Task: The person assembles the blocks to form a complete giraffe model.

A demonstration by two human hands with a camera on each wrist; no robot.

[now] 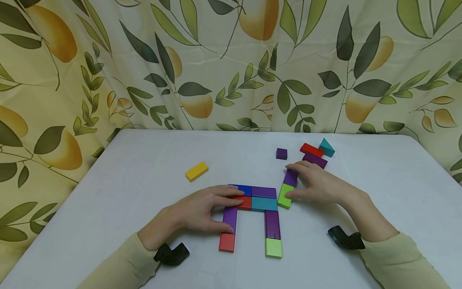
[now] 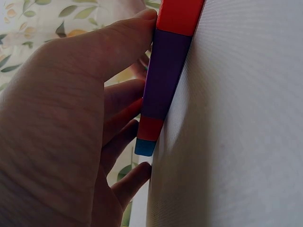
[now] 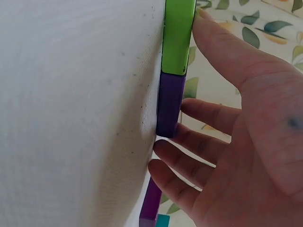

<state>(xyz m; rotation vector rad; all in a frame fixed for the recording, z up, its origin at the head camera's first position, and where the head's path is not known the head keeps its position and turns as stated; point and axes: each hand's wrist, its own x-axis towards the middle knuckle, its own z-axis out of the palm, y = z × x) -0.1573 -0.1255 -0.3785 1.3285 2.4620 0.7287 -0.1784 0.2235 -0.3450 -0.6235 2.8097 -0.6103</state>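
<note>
The right hand (image 1: 318, 182) touches a plain green block (image 1: 283, 200).

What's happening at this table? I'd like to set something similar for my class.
A person has coloured blocks arranged on a white table. Their left hand rests over a blue block and a red block in the main arrangement. Their right hand touches a slanting pair, a purple block and a lime-green block. A yellow block and a purple cube lie apart.
</note>
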